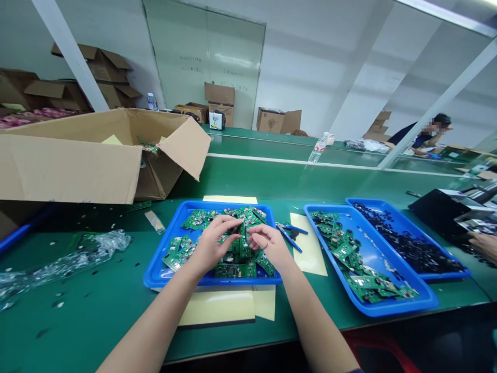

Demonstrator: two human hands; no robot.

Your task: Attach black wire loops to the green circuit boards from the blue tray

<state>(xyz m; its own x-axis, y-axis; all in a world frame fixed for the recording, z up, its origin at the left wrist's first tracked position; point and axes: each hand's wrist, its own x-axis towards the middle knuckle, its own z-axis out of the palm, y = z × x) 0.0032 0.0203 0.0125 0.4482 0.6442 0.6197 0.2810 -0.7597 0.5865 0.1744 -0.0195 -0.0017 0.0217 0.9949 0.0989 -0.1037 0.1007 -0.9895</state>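
Note:
Over a blue tray [155,269] heaped with green circuit boards, both of my hands meet at one upright circuit board [244,241]. My left hand [217,239] pinches the board's left side between thumb and fingers. From the right, my right hand [268,242] closes its fingertips at the board's other edge; a small dark part may be between them, too small to make out. More circuit boards [235,270] lie loose beneath the hands. Blue-handled pliers [290,237] rest just right of the tray on yellow paper [310,259], beside a black scrap.
To the right stand a second blue tray [388,308] of circuit boards and a third tray [435,274] of black parts. An open cardboard box [70,166] and crumpled plastic wrap [89,254] are left. Another person's hand [483,246] shows at the right edge; a bottle [318,148] stands behind.

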